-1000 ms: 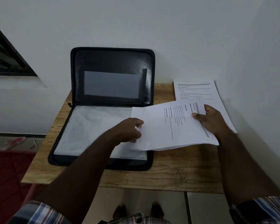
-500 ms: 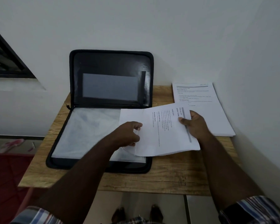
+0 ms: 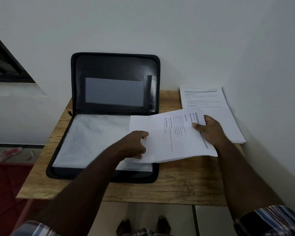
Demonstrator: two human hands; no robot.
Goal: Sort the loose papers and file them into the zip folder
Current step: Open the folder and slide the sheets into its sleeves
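The sheet of paper [image 3: 174, 135] was held turned sideways over the right half of the open zip folder [image 3: 112, 116], its near edge hanging past the folder's side. The right hand [image 3: 209, 132] pinched its far end, thumb on top across the printed heading. The left hand [image 3: 136, 145] curled round the sheet's left edge, apparently also lifting the clear sleeve [image 3: 92, 138] in the folder's lower half, though I could not tell that for sure. The folder lay on the worktop [image 3: 169, 184], lid propped against the wall. By my reckoning this sheet was partway to being filed; the stack of papers [image 3: 216, 113] in the right corner remained to be sorted.
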